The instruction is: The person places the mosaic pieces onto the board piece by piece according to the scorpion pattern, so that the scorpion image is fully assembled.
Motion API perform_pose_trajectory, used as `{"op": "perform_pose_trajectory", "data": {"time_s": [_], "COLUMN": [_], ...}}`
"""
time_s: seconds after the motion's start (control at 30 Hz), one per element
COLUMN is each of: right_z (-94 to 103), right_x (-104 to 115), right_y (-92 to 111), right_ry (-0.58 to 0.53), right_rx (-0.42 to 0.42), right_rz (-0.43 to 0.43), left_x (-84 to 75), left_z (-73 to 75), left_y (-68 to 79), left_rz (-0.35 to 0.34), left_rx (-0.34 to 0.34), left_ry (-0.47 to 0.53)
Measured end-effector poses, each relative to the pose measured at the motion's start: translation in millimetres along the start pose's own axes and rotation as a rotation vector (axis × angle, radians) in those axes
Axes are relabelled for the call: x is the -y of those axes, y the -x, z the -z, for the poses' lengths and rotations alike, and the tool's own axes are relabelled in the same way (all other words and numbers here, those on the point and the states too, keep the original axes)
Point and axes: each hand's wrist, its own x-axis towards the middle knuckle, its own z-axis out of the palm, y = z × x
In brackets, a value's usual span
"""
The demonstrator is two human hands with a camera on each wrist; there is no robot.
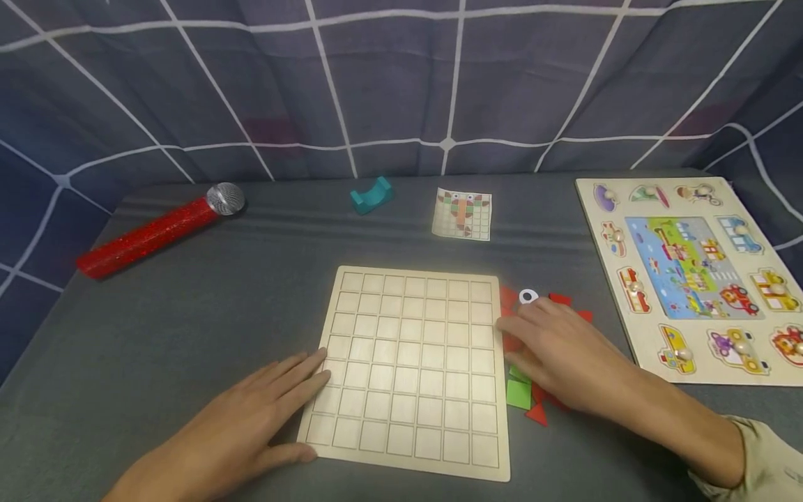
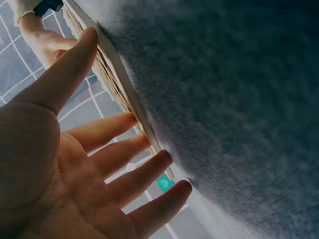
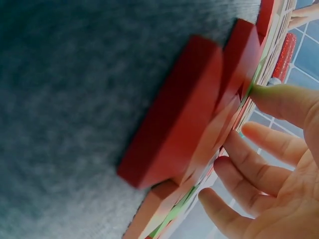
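A pale wooden grid board [image 1: 401, 373] lies flat on the dark table, its engraved squares bare. My left hand [image 1: 228, 422] rests at its left side, fingers extended and fingertips on the edge; the left wrist view shows the palm [image 2: 75, 174] with fingers spread along the rim. At the board's right edge my right hand [image 1: 567, 352] reaches over a pile of flat shapes, partly hiding them. A green square [image 1: 518, 394], a red triangle [image 1: 537, 415] and a white eye disc [image 1: 528, 296] show around it. In the right wrist view, loosely bent fingers touch the pile beside a red block [image 3: 172, 117].
A picture card [image 1: 463, 215] of a gridded pattern lies behind the board, with a teal curved block [image 1: 372, 196] left of it. A red microphone [image 1: 153, 237] is at the far left. To the right lies a wooden knob puzzle [image 1: 602, 230]. A checked cloth [image 1: 401, 84] hangs behind.
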Motion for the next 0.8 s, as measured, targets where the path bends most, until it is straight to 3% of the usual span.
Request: {"op": "perform_pose_trajectory", "data": {"time_s": [0.2,0.47,0.67,0.8], "right_z": [-1.1,0.9,10.9,12.3], "right_x": [0.4,-2.5,-8.2,-12.5], "right_y": [-0.6,1.3,1.9,3.1], "right_ry": [-0.002,-0.038,-0.039,-0.049], "right_rx": [-0.028,-0.027,-0.047,-0.014], "right_rz": [-0.002,-0.012,-0.048,-0.033], "left_x": [4.8,6.7,8.4,8.5], "left_z": [4.4,10.5,11.0,11.3], "left_y": [-0.8,-3.5,-4.3,-4.1], "left_rz": [-0.013,0.115,0.104,0.111], "left_rx": [-0.040,0.067,0.060,0.066], "left_ry": [0.045,0.171,0.179,0.192]}}
